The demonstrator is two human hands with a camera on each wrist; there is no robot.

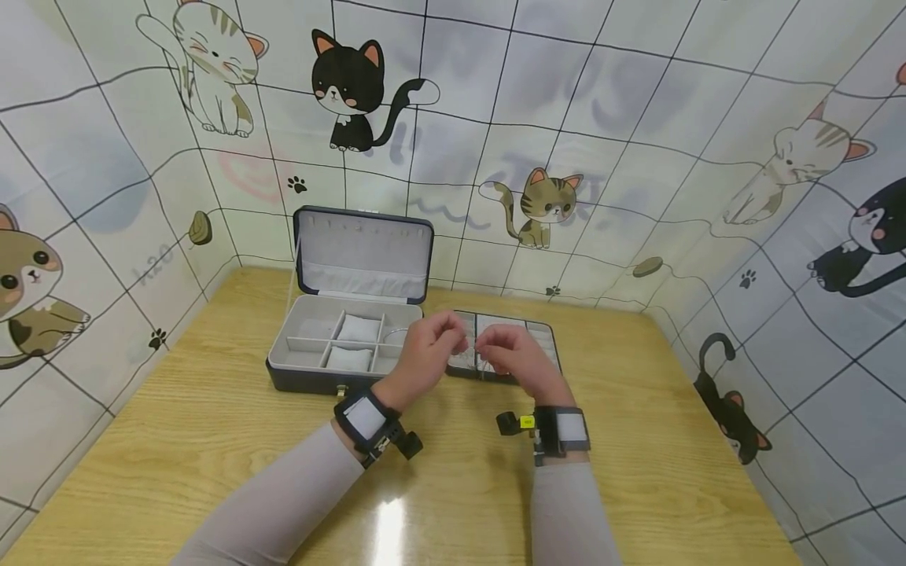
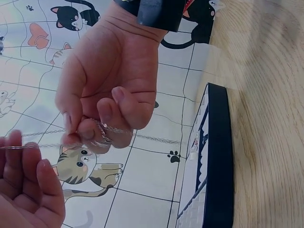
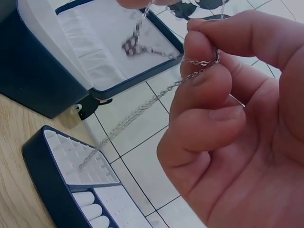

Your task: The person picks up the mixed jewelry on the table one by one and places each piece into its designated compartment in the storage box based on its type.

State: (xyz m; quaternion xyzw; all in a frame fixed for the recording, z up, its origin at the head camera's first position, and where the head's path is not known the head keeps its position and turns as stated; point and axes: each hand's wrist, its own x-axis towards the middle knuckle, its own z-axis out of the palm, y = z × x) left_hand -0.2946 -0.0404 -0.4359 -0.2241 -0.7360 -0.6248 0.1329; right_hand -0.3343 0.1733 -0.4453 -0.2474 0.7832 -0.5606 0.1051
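Observation:
A thin silver chain necklace is strung between my two hands and dangles below them. My left hand pinches one part between thumb and forefinger; some links lie across its curled fingers in the left wrist view. My right hand pinches another part between thumb and forefinger, with the other fingers bent. Both hands are held in the air above a dark blue jewellery tray, whose light lining has ring rolls and small slots. The chain's ends are too fine to make out.
To the left stands an open dark jewellery box, its lid raised against the cat-print curtain. Small white cushions fill some compartments, and a thin ring-shaped item lies in another. Box and tray rest on a wooden table.

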